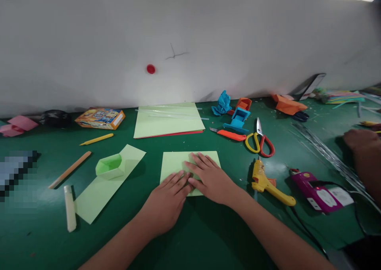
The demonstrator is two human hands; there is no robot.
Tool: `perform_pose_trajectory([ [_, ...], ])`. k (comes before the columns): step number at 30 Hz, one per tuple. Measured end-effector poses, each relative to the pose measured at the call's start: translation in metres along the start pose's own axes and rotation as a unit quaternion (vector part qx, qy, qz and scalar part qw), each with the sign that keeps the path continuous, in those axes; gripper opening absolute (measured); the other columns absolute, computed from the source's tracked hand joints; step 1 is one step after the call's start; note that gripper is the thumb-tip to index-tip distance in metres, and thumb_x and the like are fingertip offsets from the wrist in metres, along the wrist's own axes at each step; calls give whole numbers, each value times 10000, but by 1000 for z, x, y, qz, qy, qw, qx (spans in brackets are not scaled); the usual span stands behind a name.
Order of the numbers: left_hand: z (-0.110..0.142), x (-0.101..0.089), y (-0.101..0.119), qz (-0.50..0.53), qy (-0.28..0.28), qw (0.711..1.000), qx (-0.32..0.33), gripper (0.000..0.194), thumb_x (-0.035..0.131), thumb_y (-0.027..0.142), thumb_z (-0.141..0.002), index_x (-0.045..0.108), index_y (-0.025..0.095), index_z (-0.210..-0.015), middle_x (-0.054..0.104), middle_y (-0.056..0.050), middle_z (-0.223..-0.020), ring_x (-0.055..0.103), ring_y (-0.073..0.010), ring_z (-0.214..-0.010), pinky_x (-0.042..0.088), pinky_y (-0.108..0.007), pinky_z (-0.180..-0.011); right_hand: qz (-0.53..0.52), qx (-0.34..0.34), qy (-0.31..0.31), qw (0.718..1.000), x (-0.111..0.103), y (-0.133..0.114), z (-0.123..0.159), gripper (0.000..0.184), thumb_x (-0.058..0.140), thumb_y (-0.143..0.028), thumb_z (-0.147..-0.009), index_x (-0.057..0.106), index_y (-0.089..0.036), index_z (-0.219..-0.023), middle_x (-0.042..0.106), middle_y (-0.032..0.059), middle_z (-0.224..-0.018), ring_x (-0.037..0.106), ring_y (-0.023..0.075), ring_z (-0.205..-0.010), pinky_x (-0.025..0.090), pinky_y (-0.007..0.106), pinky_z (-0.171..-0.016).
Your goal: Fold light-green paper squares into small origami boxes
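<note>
A pale green sheet of paper [174, 161] lies on the green table in front of me. My left hand [166, 200] rests flat on its lower edge, fingers stretched out. Lying flat across the sheet's middle and right, my right hand [210, 179] has its fingers spread, its thumb close to the left fingertips. To the left is a pale green paper strip [93, 200] with a small folded green paper box [110, 167] on it. Farther back, against the wall, is a stack of pale green paper [166, 123] with red sheets beneath and clear strips on top.
On the right are scissors [258, 137], an orange utility knife [230, 135], a yellow glue gun [269, 184] and a purple corded device [317, 192]. A pencil [71, 169], a yellow pen [97, 139] and an orange box [101, 118] lie left. Another person's hand [361, 139] rests far right.
</note>
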State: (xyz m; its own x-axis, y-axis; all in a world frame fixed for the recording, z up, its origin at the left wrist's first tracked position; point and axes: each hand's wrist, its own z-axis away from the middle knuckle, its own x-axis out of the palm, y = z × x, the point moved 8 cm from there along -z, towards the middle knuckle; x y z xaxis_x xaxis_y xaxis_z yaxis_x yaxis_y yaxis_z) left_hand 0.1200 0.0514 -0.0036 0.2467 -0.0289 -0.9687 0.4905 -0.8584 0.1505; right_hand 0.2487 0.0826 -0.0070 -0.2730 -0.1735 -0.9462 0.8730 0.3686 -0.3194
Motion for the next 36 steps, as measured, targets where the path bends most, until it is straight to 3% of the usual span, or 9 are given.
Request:
perform_pose_trajectory([
  [36, -1, -3, 2, 6, -1, 1000, 10, 413, 410, 212, -1027, 598, 185, -1394, 546, -70, -1517, 457, -277, -1442, 363, -477, -1226, 6, 18, 13, 1000, 1, -1, 6, 554, 368, -468, -1063, 395, -266, -1579, 249, 76, -1692, 172, 288, -1566, 208, 508, -1256],
])
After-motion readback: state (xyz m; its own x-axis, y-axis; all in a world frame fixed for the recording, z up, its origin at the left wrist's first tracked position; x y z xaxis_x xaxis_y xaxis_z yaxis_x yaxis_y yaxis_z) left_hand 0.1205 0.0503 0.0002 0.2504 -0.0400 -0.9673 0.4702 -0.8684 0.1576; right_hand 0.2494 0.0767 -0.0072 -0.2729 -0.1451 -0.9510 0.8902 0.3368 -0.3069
